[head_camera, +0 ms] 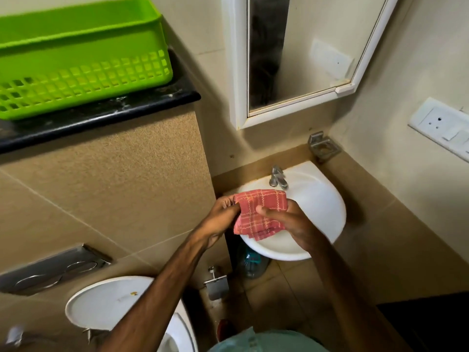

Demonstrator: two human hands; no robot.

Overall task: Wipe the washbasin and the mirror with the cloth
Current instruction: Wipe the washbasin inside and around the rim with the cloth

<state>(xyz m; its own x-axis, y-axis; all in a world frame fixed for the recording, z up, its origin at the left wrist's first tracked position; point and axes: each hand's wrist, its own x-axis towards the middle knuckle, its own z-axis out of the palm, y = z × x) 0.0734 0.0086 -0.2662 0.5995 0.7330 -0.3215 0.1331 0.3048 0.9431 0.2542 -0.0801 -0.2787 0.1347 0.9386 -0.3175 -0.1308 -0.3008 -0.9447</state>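
Both hands hold the red checked cloth above the front of the white washbasin. The left hand pinches the cloth's left edge; the right hand grips its right side, thumb pressed on top. The cloth hangs folded between them, below the tap. The mirror is on the wall above.

Beige tiled walls, a black stone ledge carrying a green slotted basket, chrome flush plate set in the wall below, white toilet lid beneath it, white switch panel on the right wall, brown tiled floor, dim warm light
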